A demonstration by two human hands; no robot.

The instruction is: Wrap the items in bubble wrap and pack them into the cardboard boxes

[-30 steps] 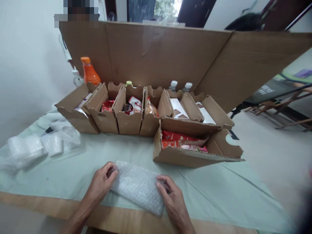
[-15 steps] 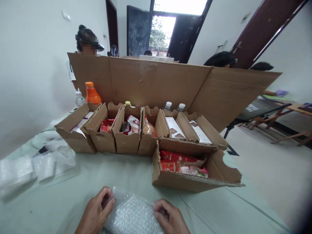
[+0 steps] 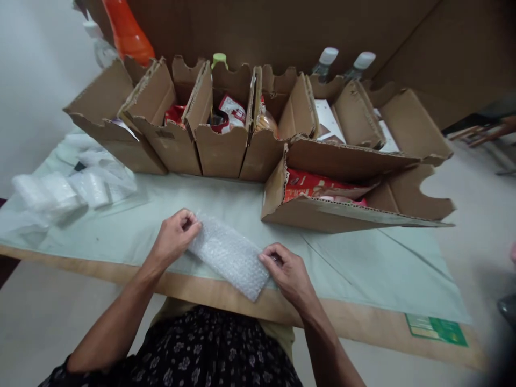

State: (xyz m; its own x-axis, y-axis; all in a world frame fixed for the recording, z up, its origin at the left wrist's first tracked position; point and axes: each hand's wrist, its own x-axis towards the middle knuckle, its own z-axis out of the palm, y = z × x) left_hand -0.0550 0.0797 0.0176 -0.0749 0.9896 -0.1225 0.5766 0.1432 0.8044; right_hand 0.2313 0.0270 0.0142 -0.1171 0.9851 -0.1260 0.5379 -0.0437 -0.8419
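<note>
Spread below everything, a pale wooden worktop [image 3: 363, 322], draped in wrinkled pale green cloth [image 3: 382, 274] with a bare strip along the near edge. Behind, rising across the back, a broad brown cardboard panel [image 3: 242, 27]. In front of the panel, a row of narrow, open-topped brown cardboard boxes [image 3: 223, 156], packets and cartons visible inside several. Set crosswise before the right part of the row, an open brown cardboard box with a notched end wall [image 3: 322, 217], with a glossy red plastic packet [image 3: 314, 183] lying inside. At far left, a loose cluster of translucent, bubble-wrapped white bundles [image 3: 60, 193].

Behind the leftmost box, an orange plastic bottle [image 3: 131, 37], cut by the upper frame. Near the front edge, left of the crosswise box and apart from it, a flat rectangular piece of clear bubble wrap [image 3: 229, 252]; long axis slanting from far left to near right, directly between both grips. Resting or slightly lifted: cannot tell.

At the left end, the left hand [image 3: 179, 231], thumb and fingertips pinched together on the far corner; at the right end, the right hand [image 3: 288, 271], likewise closed in a light pinch at the far corner. Neither hand nearer: one at each end.
</note>
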